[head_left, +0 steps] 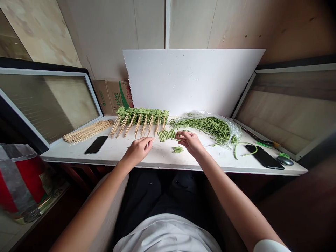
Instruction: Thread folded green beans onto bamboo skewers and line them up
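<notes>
Between my hands a row of cut green bean pieces sits threaded side by side on a thin wooden skewer. My left hand is closed in a pinch on the skewer's bare end, at the left of the row. At the row's right end, the fingers of my right hand are closed around a short green bean piece. On the table just below lies a small pile of cut bean pieces. Behind my left hand, finished bean skewers are stacked with their sticks toward me.
Bare skewers and a phone lie at the left of the white table. An open plastic bag of long beans is at the right, near another phone and a mouse. A white board stands behind.
</notes>
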The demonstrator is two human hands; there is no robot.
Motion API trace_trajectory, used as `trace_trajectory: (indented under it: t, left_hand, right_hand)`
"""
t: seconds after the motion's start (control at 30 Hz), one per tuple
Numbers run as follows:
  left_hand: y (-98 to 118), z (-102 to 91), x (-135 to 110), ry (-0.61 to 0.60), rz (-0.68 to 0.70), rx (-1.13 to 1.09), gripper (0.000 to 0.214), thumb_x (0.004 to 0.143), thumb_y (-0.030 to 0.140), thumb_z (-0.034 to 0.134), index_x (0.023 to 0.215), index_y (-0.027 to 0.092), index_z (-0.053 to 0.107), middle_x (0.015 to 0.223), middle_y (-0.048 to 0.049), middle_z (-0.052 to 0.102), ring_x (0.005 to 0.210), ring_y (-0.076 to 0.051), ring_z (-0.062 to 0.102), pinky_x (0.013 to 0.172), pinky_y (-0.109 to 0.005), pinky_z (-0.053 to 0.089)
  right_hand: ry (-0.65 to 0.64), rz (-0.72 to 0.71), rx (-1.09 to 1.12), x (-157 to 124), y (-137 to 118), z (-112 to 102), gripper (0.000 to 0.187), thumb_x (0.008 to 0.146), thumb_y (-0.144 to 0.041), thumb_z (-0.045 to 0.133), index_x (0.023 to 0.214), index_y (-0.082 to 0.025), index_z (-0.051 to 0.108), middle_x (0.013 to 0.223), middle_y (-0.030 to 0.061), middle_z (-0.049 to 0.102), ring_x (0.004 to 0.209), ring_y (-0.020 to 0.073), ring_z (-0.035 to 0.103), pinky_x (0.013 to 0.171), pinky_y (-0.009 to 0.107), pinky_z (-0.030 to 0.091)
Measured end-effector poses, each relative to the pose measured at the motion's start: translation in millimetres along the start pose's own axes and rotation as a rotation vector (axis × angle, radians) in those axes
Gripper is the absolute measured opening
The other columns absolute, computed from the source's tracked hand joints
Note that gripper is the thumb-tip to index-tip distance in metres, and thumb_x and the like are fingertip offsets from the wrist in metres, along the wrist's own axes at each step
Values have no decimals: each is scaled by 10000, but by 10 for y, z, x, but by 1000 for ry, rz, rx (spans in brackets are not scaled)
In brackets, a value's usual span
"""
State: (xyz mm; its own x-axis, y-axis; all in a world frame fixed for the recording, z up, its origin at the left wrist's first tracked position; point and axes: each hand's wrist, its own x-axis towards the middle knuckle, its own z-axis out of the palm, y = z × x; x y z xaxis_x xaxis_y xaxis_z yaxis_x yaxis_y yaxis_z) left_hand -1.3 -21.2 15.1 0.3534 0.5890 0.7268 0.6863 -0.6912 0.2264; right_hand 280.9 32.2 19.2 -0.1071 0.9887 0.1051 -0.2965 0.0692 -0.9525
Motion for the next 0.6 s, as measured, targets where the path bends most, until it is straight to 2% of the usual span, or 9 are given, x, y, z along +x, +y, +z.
trace_trajectory:
  t: [0.13, 0.3, 0.43, 0.6]
  left_hand:
    - [-19, 17, -8, 32, -25, -15, 209, 1051, 306, 591, 1177, 196, 716, 932, -64, 763, 736, -169, 685, 720, -286, 548]
    - [-81, 35, -33, 119, -1, -33, 180, 1058, 355, 610, 1052, 205, 710, 888, -52, 774, 772, -179, 730, 707, -275, 559]
    - [-65, 21, -37, 85, 37, -47, 205, 1078, 350, 571, 1054, 200, 708, 873, -54, 778, 740, -173, 728, 689, -274, 545]
    - [-57, 24, -42, 46, 46, -89, 233, 1092, 339, 536, 1045, 201, 717, 830, -38, 751, 734, -164, 710, 722, -268, 538]
  right_hand:
    - [44, -36, -48, -6, -64, -12, 308, 728, -485, 909, 819, -212, 800, 994, 95, 809, 1001, 254, 775, 701, 267, 610]
    - [62, -85, -88, -29, -83, 10, 334, 736, -514, 908, 821, -208, 800, 1010, 108, 811, 1030, 271, 770, 706, 287, 611]
    - [38, -163, -95, -40, -92, 23, 333, 733, -533, 913, 827, -232, 807, 1067, 96, 814, 1158, 296, 734, 747, 307, 619]
    - [-64, -210, -37, -53, -141, 1, 280, 727, -487, 933, 801, -253, 799, 1119, 65, 802, 1317, 306, 660, 844, 328, 629]
